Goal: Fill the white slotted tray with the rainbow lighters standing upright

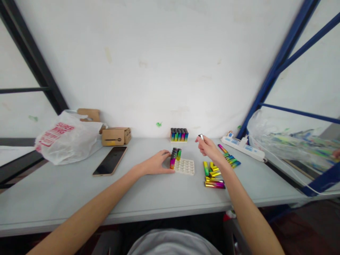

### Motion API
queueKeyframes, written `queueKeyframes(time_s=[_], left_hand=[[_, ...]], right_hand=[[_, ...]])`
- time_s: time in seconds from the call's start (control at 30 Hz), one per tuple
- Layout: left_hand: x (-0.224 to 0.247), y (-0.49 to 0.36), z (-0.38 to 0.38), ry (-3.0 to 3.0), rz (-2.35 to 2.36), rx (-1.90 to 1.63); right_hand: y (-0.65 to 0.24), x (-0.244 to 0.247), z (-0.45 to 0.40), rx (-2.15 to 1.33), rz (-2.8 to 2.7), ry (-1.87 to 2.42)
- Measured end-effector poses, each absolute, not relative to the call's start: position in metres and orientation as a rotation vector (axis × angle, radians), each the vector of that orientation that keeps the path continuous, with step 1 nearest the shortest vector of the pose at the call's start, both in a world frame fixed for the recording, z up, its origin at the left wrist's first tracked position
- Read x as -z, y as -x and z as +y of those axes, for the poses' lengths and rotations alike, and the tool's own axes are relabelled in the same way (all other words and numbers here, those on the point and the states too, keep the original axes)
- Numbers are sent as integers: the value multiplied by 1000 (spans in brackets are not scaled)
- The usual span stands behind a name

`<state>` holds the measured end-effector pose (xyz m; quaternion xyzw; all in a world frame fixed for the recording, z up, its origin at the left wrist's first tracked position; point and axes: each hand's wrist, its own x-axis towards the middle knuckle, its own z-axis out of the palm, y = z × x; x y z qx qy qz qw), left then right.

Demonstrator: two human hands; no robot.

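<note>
In my head view, the right hand (209, 147) pinches one lighter (201, 136) right of the near tray (186, 166). The left hand (156, 163) curls around that tray's left end; I can't tell whether it grips. A nudge there could, I judge, topple the upright lighters (173, 162). I count two trays, including the far tray (178, 141), and one phone (110, 161); the loose lighters (214, 185), at right, overlap too much to count.
</note>
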<state>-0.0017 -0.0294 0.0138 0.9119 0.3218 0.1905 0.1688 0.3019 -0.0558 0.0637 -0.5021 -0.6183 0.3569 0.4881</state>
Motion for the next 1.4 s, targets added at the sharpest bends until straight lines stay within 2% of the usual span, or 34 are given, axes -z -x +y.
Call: queueKeyframes(time_s=[0.2,0.47,0.9,1.1,1.4], left_hand=[[-13,2,-29,-2621,898,-539],[-9,1,-26,-2619,906,-542],[-11,1,-28,-2614,872,-570],[-10,2,-27,-2601,886,-551],[-12,1,-29,-2587,908,-553]], right_hand=[[-272,-64,-64,-418,-1585,1268],[-260,-53,-60,-268,-1649,1348],[-263,-47,-56,-407,-1891,1274],[-267,-53,-56,-245,-2019,1249],[-271,-50,-60,-618,-2081,1182]])
